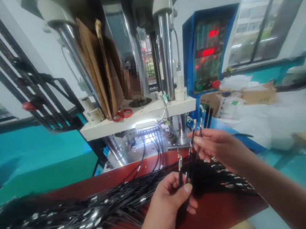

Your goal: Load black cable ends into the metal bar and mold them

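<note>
Left hand, near, middle: fingers curled round a few black leads, thumb pressed along them, crimped metal ends upward. Right hand, farther and to the right: thumb and forefinger closed in a pinch on more upright black leads, likewise metal-tipped. The two held groups stand close together between the hands; whether they touch is hard to tell.

Below and left, a tangled heap of black cables, thin, smooth, glinting with pale bits, across a flat red tabletop. Several cables run from it to a lit gap under a thick off-white press plate. On the plate: red-handled scissors, smooth loops, beside rough-edged brown cardboard. Polished round steel column at right.
</note>
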Action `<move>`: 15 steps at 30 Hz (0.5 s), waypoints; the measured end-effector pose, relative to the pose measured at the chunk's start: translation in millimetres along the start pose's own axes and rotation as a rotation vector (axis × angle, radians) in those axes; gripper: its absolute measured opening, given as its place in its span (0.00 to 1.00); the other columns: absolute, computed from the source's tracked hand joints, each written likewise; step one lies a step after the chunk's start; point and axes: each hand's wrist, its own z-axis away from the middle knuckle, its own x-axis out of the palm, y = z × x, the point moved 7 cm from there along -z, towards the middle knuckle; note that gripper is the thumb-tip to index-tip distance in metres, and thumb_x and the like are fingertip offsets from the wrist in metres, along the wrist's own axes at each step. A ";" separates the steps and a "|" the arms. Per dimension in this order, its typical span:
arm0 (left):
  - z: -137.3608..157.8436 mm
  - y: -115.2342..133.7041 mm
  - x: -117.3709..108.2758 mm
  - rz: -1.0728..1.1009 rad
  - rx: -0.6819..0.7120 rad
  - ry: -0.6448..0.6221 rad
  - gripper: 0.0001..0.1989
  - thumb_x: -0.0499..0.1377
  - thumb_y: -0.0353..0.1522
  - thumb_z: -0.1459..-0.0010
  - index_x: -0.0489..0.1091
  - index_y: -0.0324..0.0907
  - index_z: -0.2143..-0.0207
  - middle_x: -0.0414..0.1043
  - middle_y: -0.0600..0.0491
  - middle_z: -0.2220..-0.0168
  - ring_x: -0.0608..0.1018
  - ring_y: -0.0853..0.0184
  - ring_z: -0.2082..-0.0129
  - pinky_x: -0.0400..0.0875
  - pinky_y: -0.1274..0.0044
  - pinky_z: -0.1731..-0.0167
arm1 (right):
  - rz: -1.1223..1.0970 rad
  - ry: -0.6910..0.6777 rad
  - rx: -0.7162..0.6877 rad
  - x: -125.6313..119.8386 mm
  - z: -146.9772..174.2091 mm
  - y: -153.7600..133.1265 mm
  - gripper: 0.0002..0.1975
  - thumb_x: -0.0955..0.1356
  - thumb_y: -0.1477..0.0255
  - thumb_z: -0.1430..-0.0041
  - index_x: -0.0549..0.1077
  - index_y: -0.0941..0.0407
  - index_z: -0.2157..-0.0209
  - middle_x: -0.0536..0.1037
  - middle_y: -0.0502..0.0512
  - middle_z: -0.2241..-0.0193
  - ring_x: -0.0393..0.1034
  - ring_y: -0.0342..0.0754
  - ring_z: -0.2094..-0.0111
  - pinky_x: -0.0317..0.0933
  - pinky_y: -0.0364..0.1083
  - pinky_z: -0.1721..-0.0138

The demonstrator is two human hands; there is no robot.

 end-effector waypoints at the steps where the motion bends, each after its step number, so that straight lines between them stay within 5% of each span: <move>1: -0.8 -0.3 -0.8 -0.003 0.000 -0.003 0.10 0.63 0.33 0.44 0.65 0.37 0.65 0.64 0.56 0.74 0.70 0.73 0.76 0.65 0.79 0.75 | -0.003 -0.014 -0.019 0.2 -0.4 -1.7 0.13 0.67 0.62 0.39 0.72 0.55 0.56 0.73 0.50 0.73 0.65 0.41 0.77 0.59 0.40 0.79; 15: -5.1 -6.3 -4.9 0.117 -0.033 0.006 0.10 0.63 0.33 0.44 0.64 0.38 0.67 0.66 0.55 0.70 0.74 0.70 0.70 0.70 0.74 0.63 | 0.077 -0.052 -0.040 0.8 4.7 -0.7 0.10 0.69 0.64 0.40 0.68 0.56 0.68 0.73 0.47 0.81 0.65 0.40 0.81 0.58 0.40 0.78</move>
